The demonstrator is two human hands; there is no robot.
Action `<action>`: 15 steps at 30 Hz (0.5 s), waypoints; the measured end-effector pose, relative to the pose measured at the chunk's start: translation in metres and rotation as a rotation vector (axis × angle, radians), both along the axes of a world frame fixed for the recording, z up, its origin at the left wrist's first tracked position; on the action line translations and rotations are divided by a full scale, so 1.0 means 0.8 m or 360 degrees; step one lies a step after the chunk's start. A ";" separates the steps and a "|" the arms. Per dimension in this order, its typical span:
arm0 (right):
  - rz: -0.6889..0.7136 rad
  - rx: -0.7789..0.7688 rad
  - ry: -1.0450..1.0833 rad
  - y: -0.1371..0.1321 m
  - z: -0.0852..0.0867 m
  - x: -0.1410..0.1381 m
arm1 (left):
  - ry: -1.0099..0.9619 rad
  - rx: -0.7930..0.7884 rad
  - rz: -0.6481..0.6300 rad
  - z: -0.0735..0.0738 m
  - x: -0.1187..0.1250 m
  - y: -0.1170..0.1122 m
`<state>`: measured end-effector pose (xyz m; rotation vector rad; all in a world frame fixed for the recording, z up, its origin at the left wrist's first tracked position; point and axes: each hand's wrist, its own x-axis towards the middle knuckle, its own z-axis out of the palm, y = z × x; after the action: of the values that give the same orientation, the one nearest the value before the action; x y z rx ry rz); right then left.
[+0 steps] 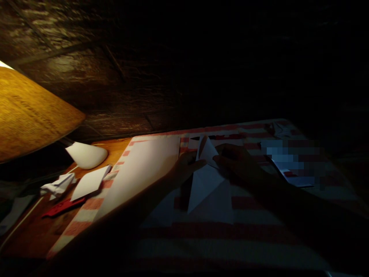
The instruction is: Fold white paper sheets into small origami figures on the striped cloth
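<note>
A partly folded sheet of white paper point(206, 184) is held in the middle of the table, its top drawn into a point. My left hand point(187, 163) grips its left edge, thumb laid across the front. On the other side my right hand point(232, 157) pinches the right edge near the upper fold. Both hands are in shadow, so the finger detail is dim. Below and left of the folded paper, a large plain white sheet point(141, 165) lies flat on the striped cloth.
A red-and-white striped cloth point(207, 232) covers the table. To the left are a lamp with a yellow shade point(31, 111) and white base point(88, 154), a crumpled folded paper point(59, 185), a white pad point(90, 182) and a red object point(62, 207). A lit screen point(296, 179), partly blurred, lies right.
</note>
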<state>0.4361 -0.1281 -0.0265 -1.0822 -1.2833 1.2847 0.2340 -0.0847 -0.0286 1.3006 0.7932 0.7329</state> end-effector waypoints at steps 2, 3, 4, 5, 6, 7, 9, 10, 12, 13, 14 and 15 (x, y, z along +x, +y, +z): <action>-0.0029 0.0034 -0.0036 0.000 0.000 0.000 | 0.0076 0.0070 -0.0001 -0.002 0.000 0.002; -0.0042 0.0068 -0.0070 0.000 0.000 0.000 | 0.0119 0.0132 -0.0005 -0.004 -0.001 0.003; -0.0049 0.0101 -0.0111 0.000 0.000 0.000 | 0.0153 0.0193 -0.0011 -0.005 -0.001 0.004; -0.0059 0.0129 -0.0151 -0.001 0.000 0.000 | 0.0173 0.0241 -0.0022 -0.007 -0.001 0.004; -0.0062 0.0145 -0.0193 -0.001 -0.001 0.000 | 0.0178 0.0268 -0.0039 -0.008 -0.001 0.005; -0.0063 0.0155 -0.0227 -0.002 -0.001 0.000 | 0.0168 0.0273 -0.0056 -0.009 -0.001 0.005; -0.0077 0.0181 -0.0264 -0.002 -0.002 0.000 | 0.0116 0.0230 -0.0077 -0.010 -0.001 0.004; -0.0083 0.0195 -0.0273 -0.002 -0.002 0.000 | 0.0090 0.0193 -0.0091 -0.010 -0.001 0.003; -0.0088 0.0219 -0.0288 -0.002 -0.002 0.000 | 0.0037 0.0107 -0.0115 -0.011 -0.001 0.002; -0.0089 0.0230 -0.0288 -0.002 -0.002 0.001 | 0.0013 0.0059 -0.0127 -0.011 -0.002 0.002; -0.0079 0.0235 -0.0287 -0.001 -0.002 0.001 | -0.0011 0.0014 -0.0137 -0.012 -0.003 0.003; -0.0067 0.0226 -0.0278 -0.001 -0.001 0.001 | -0.0035 -0.0029 -0.0143 -0.013 -0.003 0.003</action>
<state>0.4371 -0.1288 -0.0273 -1.1327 -1.4512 1.0692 0.2314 -0.0821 -0.0390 1.3010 0.7176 0.6658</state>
